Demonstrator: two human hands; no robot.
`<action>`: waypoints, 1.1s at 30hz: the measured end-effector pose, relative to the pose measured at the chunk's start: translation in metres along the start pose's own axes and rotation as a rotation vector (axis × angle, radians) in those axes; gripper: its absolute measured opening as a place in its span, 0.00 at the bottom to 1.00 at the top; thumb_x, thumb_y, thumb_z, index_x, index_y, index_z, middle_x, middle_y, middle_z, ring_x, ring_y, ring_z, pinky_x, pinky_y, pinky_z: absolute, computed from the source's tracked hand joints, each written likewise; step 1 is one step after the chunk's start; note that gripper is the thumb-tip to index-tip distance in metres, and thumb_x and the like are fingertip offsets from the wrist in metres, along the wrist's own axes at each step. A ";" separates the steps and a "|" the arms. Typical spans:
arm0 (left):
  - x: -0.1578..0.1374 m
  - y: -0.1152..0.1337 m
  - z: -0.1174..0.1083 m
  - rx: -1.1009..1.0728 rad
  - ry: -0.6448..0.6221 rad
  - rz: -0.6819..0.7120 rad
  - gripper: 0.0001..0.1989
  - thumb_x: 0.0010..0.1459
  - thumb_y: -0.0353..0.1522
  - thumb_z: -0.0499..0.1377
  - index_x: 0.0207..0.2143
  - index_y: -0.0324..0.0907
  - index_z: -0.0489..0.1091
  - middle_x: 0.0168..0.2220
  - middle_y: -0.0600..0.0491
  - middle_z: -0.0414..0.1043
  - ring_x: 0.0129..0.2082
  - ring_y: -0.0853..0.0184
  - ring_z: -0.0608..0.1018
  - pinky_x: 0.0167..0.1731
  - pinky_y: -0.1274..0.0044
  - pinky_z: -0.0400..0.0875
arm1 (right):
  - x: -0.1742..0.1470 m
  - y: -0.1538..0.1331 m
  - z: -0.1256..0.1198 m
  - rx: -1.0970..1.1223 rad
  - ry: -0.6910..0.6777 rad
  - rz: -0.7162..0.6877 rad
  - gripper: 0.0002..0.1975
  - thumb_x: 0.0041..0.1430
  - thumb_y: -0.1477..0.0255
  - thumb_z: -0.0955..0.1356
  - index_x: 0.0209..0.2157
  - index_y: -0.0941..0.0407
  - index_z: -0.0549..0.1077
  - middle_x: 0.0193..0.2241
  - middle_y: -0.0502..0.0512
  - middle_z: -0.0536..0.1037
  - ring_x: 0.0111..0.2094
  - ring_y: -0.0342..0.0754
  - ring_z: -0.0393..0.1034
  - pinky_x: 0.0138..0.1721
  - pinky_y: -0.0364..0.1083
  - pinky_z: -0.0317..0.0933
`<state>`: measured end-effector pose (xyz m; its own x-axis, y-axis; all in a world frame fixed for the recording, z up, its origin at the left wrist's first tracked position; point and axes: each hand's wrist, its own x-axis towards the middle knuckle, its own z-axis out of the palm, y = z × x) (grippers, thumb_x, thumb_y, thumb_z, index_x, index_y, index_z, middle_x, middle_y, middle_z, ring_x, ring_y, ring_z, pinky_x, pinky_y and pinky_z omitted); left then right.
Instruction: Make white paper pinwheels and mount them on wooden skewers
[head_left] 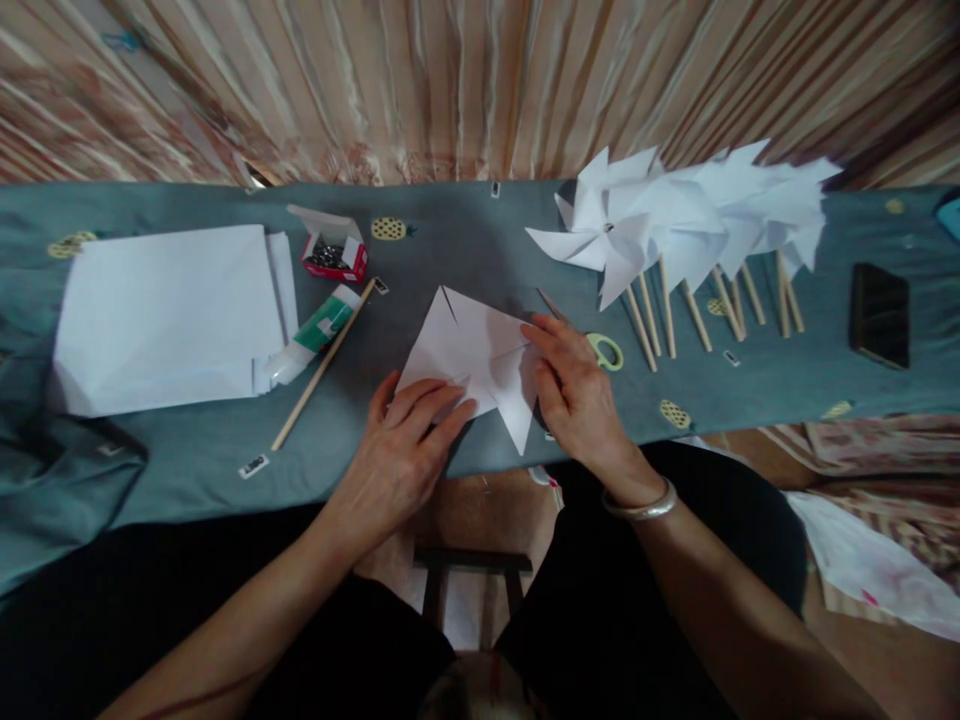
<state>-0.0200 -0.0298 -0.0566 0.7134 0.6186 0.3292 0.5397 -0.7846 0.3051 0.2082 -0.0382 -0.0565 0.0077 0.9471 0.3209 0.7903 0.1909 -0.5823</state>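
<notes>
My left hand (pixel 409 445) lies over the lower left part of a thin white paper sheet with slits cut in from its corners (pixel 480 325), its fingers loosely spread and resting on the surface. My right hand (pixel 585 395), with a silver bangle (pixel 645 503) at the wrist, is at the sheet's right side, index finger reaching onto the paper and the other fingers bent; I cannot tell whether the thumb pinches the edge. The sheet is in front of me on the bench covered in grey-green cloth (pixel 465 235), and one pointed flap sticks out towards me between my hands.

Just beyond my right hand, and partly hidden by it, are scissors with a pale green handle (pixel 606 355). Farther right lies an overlapping row of white paper pinwheels on wooden sticks (pixel 622 230), and past them a flat black rectangular object (pixel 879 315).

To my left I have a bare, slim wooden stick (pixel 322 368) beside a green-and-white plastic tube (pixel 322 328), an opened red-and-white box of small metal pieces (pixel 334 270), and a stack of white paper (pixel 165 320).
</notes>
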 end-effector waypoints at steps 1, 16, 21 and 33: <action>0.000 0.000 -0.001 -0.001 0.001 0.004 0.18 0.62 0.24 0.53 0.54 0.40 0.65 0.53 0.44 0.72 0.54 0.56 0.70 0.58 0.53 0.58 | 0.000 0.000 0.000 -0.009 0.002 -0.004 0.20 0.63 0.76 0.58 0.54 0.58 0.70 0.57 0.63 0.69 0.61 0.54 0.61 0.61 0.61 0.56; 0.001 -0.007 -0.007 0.044 0.031 -0.006 0.17 0.62 0.25 0.54 0.54 0.38 0.65 0.46 0.46 0.76 0.49 0.58 0.73 0.57 0.54 0.60 | 0.004 0.001 0.002 -0.215 -0.079 -0.053 0.22 0.66 0.74 0.57 0.59 0.62 0.64 0.57 0.68 0.69 0.59 0.59 0.63 0.58 0.62 0.60; -0.002 -0.019 -0.013 0.094 0.059 -0.035 0.20 0.60 0.24 0.53 0.55 0.42 0.65 0.51 0.46 0.74 0.54 0.54 0.71 0.57 0.51 0.60 | 0.000 -0.008 -0.006 -0.253 -0.098 -0.097 0.21 0.67 0.74 0.57 0.57 0.67 0.66 0.52 0.70 0.74 0.53 0.58 0.69 0.54 0.59 0.64; -0.023 -0.006 -0.033 0.052 0.143 -0.039 0.22 0.58 0.34 0.61 0.55 0.46 0.63 0.55 0.46 0.69 0.58 0.53 0.68 0.60 0.51 0.55 | -0.023 -0.028 -0.015 -0.266 -0.188 -0.175 0.17 0.66 0.75 0.59 0.48 0.67 0.73 0.37 0.66 0.81 0.36 0.54 0.76 0.40 0.53 0.71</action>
<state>-0.0541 -0.0382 -0.0365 0.6226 0.6452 0.4429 0.5906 -0.7587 0.2750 0.1954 -0.0695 -0.0361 -0.2346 0.9417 0.2411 0.9014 0.3036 -0.3086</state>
